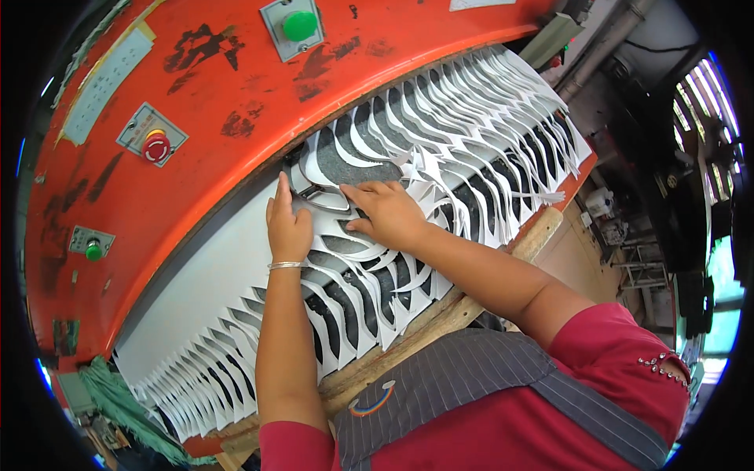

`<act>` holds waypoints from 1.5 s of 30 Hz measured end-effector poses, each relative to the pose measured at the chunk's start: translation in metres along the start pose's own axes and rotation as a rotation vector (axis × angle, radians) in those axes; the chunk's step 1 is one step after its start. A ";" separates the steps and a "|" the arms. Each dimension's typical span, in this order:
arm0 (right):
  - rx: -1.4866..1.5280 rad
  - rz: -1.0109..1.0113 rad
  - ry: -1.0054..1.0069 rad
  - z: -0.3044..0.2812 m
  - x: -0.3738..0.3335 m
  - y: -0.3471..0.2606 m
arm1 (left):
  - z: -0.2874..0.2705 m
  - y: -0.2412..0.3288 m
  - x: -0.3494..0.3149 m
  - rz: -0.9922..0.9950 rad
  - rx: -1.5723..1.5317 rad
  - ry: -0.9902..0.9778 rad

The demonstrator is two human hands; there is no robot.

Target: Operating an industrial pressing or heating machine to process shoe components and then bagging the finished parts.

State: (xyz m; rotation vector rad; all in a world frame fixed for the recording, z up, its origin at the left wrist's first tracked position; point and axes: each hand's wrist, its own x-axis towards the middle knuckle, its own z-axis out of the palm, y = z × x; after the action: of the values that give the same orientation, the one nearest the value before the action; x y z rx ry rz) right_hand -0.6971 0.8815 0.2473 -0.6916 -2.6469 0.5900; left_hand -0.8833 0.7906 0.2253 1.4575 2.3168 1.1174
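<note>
A curved metal cutting die (320,193) stands on a white sheet (224,251), close to the lower edge of the red machine. My left hand (289,226) is at the die's left side, its fingers upright along the rim and its thumb at the near edge. From the right, my right hand (386,212) reaches across the cut sheet; its index finger touches the die's right end. The right thumb is apart from the index finger, over a thin white strip (345,245). Curved openings in the sheet show dark grey material (349,161).
The red machine beam (228,94) arches over the far side, with green push buttons (299,26) and a red emergency knob (156,147). Rows of curled white offcuts (212,377) stick up on both sides. A wooden rail (424,330) runs along the near edge.
</note>
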 end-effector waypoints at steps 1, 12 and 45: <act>-0.003 0.017 0.001 0.003 -0.001 0.001 | -0.001 -0.002 -0.001 0.003 -0.014 -0.005; 0.163 0.043 0.046 0.014 0.012 0.016 | 0.009 -0.012 0.008 0.006 -0.083 0.066; 0.180 -0.157 0.044 0.009 0.013 0.039 | 0.011 -0.005 0.007 -0.006 -0.251 -0.002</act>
State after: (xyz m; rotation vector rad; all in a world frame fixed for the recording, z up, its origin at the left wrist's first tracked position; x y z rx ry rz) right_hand -0.6970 0.9164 0.2238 -0.4343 -2.5382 0.7472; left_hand -0.8845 0.8008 0.2163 1.3566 2.0869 1.3468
